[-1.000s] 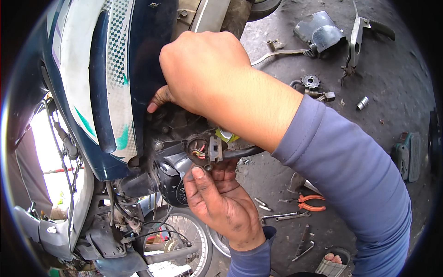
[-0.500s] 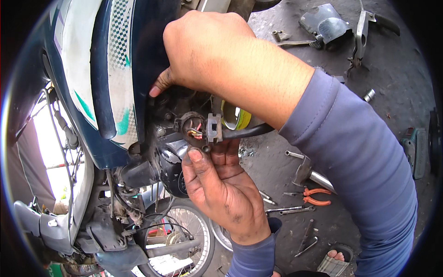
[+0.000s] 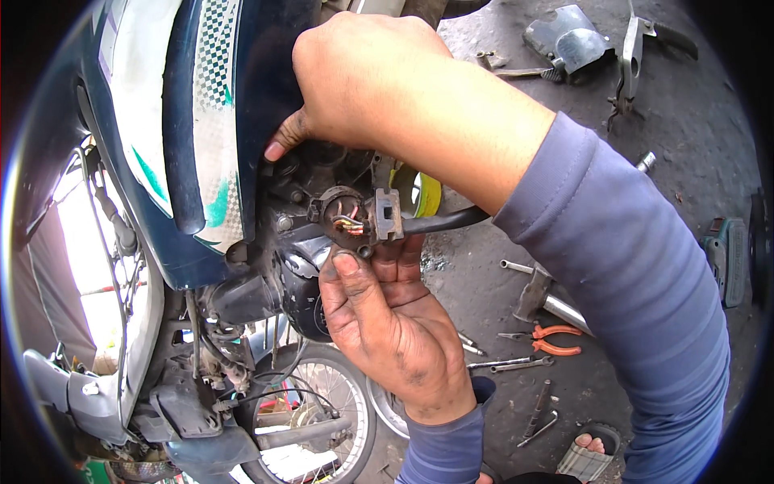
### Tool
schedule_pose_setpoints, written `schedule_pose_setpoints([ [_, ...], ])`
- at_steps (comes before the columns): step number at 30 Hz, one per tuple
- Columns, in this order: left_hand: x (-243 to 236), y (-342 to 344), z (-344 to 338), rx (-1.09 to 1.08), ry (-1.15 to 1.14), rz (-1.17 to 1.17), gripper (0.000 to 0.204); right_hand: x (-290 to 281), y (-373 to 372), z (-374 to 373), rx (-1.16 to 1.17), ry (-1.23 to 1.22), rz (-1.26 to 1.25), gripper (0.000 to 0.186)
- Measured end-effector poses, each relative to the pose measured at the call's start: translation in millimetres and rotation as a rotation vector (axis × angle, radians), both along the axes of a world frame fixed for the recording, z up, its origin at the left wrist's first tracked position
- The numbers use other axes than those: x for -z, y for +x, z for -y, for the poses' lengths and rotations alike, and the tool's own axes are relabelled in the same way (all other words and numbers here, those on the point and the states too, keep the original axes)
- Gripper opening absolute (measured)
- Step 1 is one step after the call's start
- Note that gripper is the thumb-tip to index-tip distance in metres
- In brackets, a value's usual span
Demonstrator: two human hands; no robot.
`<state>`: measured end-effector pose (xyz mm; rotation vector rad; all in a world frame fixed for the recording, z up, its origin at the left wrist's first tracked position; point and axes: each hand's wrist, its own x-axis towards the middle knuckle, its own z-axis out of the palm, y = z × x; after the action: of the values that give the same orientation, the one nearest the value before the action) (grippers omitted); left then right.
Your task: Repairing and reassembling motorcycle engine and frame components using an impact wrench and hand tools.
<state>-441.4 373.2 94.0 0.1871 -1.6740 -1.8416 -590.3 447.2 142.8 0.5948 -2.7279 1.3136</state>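
Note:
My left hand is raised palm up, with its thumb and fingers closed on a round black housing. Several thin coloured wires show in the housing's open face. Beside it, a grey slotted block sits on a thick black cable that runs off beneath my right forearm. My right hand arches above, its back towards me and its thumb against the lower edge of the motorbike's dark blue panel. Its other fingers curl down out of sight, so what they grip is hidden.
A yellow-green ring is partly behind my right forearm. On the dark ground at right lie a hammer, orange-handled pliers, wrenches and a green power tool. A spoked wheel stands below.
The housing and the slotted block have shifted slightly right and tilted a little in my left hand. My right hand stays by the panel edge; the whole view has moved slightly.

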Motion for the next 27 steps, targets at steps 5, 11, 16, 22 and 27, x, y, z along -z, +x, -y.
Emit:
schedule_pose_setpoints([
  [5,2.0,3.2,4.7,0.038,-0.022,0.006,0.030,6.8,-1.8,4.7,0.036,-0.117,-0.046,0.069],
  [11,-0.1,1.0,1.5,0.008,-0.001,0.003,0.024,5.3,-2.0,4.4,0.049,-0.107,-0.045,0.069],
  [16,-0.3,1.2,0.9,-0.036,-0.038,-0.001,0.019,3.1,-1.5,5.6,0.051,-0.103,-0.052,0.069],
  [22,13.7,8.1,1.0,-0.011,-0.005,0.021,0.020,9.6,-1.1,2.1,0.083,-0.051,-0.076,0.069],
  [27,28.0,43.5,12.5,-0.064,0.102,0.178,0.020,-5.3,21.6,-27.3,-0.115,-0.059,0.018,0.055],
])
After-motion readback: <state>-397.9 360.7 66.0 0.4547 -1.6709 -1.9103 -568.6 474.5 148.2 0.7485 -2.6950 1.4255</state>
